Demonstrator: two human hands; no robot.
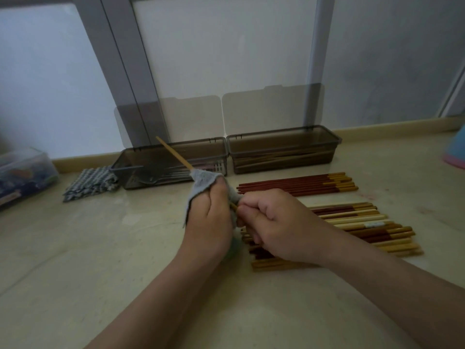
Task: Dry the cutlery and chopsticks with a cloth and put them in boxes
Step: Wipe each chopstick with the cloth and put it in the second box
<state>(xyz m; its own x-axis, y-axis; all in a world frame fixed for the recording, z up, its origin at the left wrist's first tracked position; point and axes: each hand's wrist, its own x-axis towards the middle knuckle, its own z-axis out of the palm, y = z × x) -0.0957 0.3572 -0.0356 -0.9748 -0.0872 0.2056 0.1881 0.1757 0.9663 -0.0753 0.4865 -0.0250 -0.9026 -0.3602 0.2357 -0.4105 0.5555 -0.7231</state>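
My left hand (210, 214) grips a grey cloth (201, 181) wrapped around a light wooden chopstick (173, 153), whose far end points up and left over the left box (141, 167). My right hand (271, 222) pinches the near end of that chopstick. The left smoky plastic box holds metal cutlery; the right box (284, 142) holds several chopsticks. Both lids stand open against the window. A row of dark red chopsticks (297, 185) lies in front of the right box. A mixed pile of chopsticks (364, 230) lies under and beyond my right hand.
A folded checked cloth (90, 183) lies left of the left box. A clear container (22, 172) stands at the far left edge. A pink and blue object (456, 152) sits at the right edge. Everything rests on a pale stone surface (100, 248).
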